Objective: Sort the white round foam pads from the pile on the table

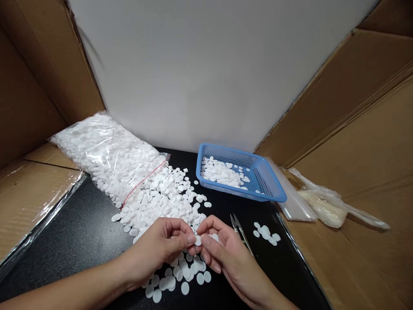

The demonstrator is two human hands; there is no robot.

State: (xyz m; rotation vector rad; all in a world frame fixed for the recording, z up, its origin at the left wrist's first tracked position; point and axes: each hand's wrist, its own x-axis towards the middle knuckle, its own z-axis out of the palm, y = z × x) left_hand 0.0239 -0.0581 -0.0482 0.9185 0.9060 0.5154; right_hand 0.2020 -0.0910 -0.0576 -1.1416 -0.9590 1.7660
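Note:
Between my two hands is a small round white disc (198, 240). The thumb and fingers of my left hand (171, 239) pinch its left side, while my right hand (222, 247) grips it from the right. Another white disc (214, 237) shows behind my right thumb. Under and around my hands lie many loose white discs (161, 206), spilling from a clear zip bag (109, 150) with a red seal line. Closer to me is a scattering of discs (185, 273) on the black tabletop (80, 241).
A blue perforated basket (274, 185) holding white discs stands at the back right. Metal thread snips (240, 232) lie beside my right hand. Farther right are a small group of discs (266, 233), flat clear bags (298, 204) and a knotted plastic bag (325, 206). Cardboard walls (355, 129) flank the table.

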